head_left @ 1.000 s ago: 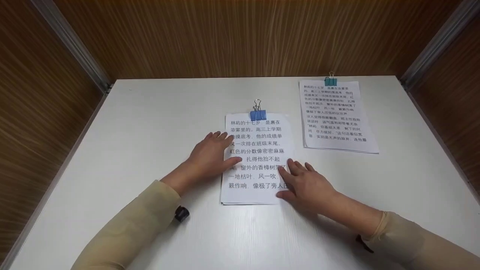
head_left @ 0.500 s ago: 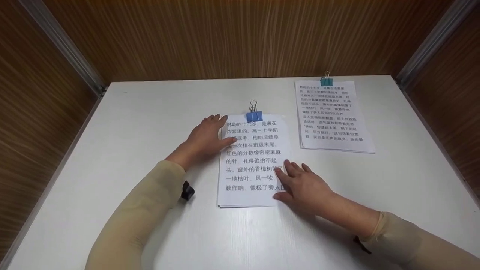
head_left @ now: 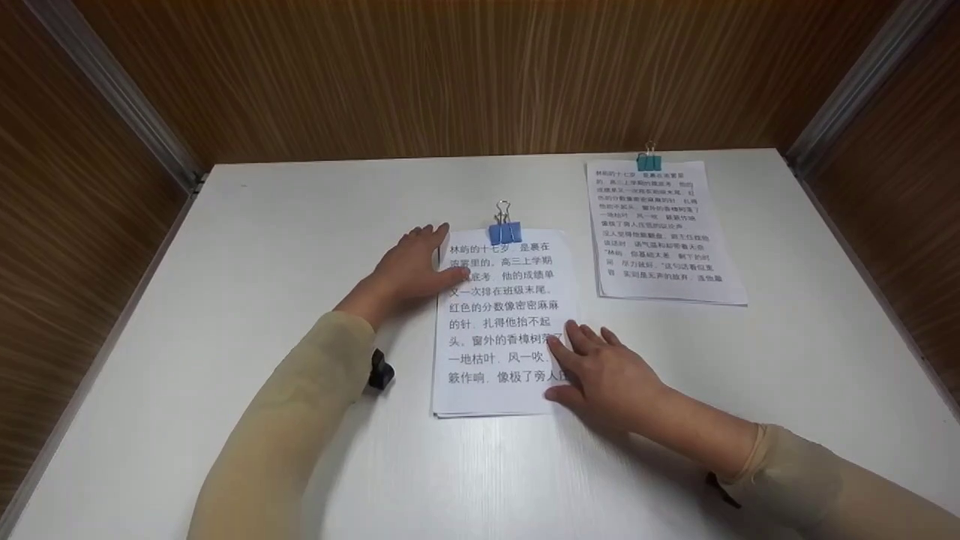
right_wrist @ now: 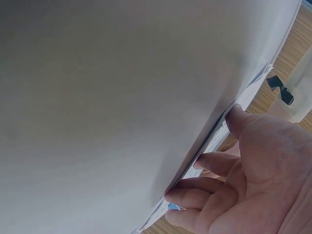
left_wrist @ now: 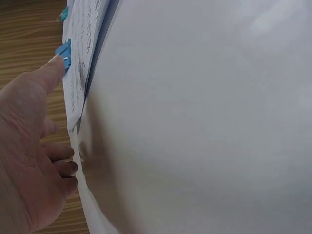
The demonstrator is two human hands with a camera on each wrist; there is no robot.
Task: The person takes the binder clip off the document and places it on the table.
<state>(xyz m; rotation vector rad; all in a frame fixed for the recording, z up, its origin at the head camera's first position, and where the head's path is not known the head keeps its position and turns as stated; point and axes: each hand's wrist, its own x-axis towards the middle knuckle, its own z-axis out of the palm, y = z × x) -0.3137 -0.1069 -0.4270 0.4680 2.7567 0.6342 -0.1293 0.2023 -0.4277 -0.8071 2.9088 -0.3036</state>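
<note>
A stack of printed paper (head_left: 502,330) lies in the middle of the white table (head_left: 300,210), with a blue binder clip (head_left: 505,232) on its top edge and the clip's wire handles standing up. My left hand (head_left: 409,266) is at the upper left edge of this stack, fingers extended and thumb over the print. Along the lower right edge rests my right hand (head_left: 611,379), its fingertips and thumb touching the paper. In the right wrist view the right hand's fingers (right_wrist: 195,195) lie against the sheets' edge. Neither hand's fingers curl round the stack.
Farther back on the right lies a second stack of printed sheets (head_left: 652,232), held by a teal binder clip (head_left: 649,162). Wood-grain panels (head_left: 480,75) rise behind the table and at both sides.
My left hand has slid forward along the stack's left edge, from beside the middle lines to near the top corner. The right hand stays in place at the right edge.
</note>
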